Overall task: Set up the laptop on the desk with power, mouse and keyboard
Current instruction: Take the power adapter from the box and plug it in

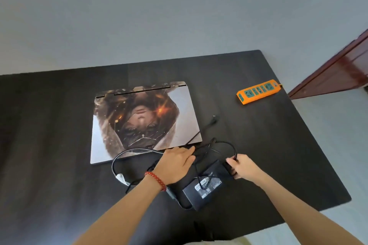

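A closed laptop [145, 119] with a printed picture on its lid lies flat on the black desk [59, 125]. In front of it, to the right, sits the black power brick [207, 184] with its black cables [229, 143] looped loosely around it. My left hand [176, 162], a red bead bracelet on its wrist, rests palm down on the cables at the laptop's near right corner. My right hand [242, 166] pinches the cable where it leaves the brick's far end. A small plug end [214, 116] lies right of the laptop.
An orange power strip [258, 91] with green sockets lies near the desk's far right corner. A dark red wooden frame [338, 71] stands beyond the right edge. The grey wall rises behind the desk. No mouse or keyboard is in view.
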A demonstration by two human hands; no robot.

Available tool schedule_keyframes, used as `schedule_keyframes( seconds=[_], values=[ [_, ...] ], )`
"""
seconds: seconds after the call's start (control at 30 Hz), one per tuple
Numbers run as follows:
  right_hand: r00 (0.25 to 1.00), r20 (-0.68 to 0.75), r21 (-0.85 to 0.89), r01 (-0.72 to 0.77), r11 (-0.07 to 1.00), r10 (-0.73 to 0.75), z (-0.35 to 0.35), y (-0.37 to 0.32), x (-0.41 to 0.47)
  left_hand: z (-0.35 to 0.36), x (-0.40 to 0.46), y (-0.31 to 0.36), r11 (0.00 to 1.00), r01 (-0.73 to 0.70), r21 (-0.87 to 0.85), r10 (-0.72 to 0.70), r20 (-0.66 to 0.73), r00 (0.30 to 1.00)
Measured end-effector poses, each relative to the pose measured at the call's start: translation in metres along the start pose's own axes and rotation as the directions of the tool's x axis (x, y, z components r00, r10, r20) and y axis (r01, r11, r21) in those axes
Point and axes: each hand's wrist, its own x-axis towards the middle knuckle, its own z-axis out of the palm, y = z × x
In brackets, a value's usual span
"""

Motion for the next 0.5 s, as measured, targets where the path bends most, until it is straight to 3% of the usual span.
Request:
schedule_keyframes(
  seconds=[0.07, 0.17, 0.27, 0.37, 0.5],
  values=[
    [1.0, -0.013, -0.016, -0.024, 1.0, 0.023, -0.016, 0.016, 0.008, 0.01, 0.016, 0.009, 1.0, -0.02, -0.004, 0.02, 0.015, 1.0],
    [0.989, -0.146, -0.07, 0.001, 0.998, -0.011, -0.039, 0.019, 0.021, 0.012, 0.033, 0.017, 1.0, -0.028, -0.001, 0.028, 0.047, 0.998],
    [0.971, -0.237, 0.012, 0.041, 0.999, -0.037, -0.045, -0.005, 0.043, 0.004, 0.051, 0.018, 0.999, -0.037, 0.034, 0.035, 0.068, 0.997],
    [0.976, -0.216, 0.204, 0.029, 0.979, 0.016, -0.036, -0.039, 0.069, -0.012, 0.067, 0.015, 0.999, -0.006, 0.046, 0.006, 0.013, 1.0],
    [0.968, -0.213, 0.199, -0.086, 0.976, 0.129, -0.015, -0.076, 0.1, -0.034, 0.079, -0.001, 0.996, 0.083, 0.031, -0.082, -0.037, 0.996]
  ],
)
